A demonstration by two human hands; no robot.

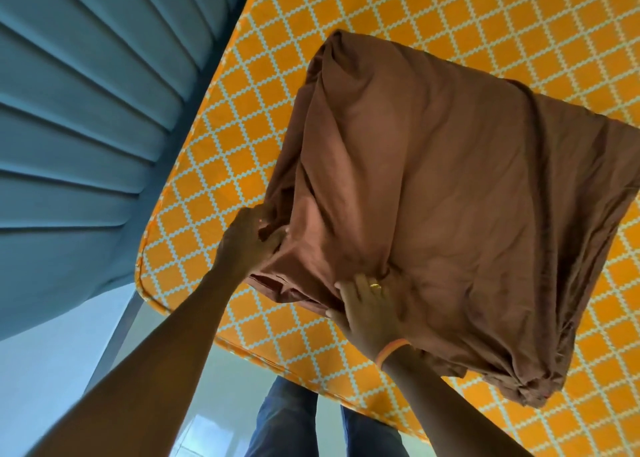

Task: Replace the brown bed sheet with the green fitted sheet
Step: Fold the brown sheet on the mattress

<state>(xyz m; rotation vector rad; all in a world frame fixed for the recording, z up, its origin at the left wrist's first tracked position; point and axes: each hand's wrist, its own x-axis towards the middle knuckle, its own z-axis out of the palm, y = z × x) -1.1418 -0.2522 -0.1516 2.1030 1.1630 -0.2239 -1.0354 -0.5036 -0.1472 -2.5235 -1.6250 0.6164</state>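
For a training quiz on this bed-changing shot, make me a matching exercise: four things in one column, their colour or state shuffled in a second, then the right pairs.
Things:
1. Brown sheet
2. Mattress
3. Left hand
4. Right hand

States:
A. Bare, orange with a white lattice pattern
B. Grips a bunched edge of the cloth
C. Lies in a rough folded heap on the bed
D. Rests on the cloth, wearing a gold ring

Pairs: 1-C, 2-A, 3-B, 4-D
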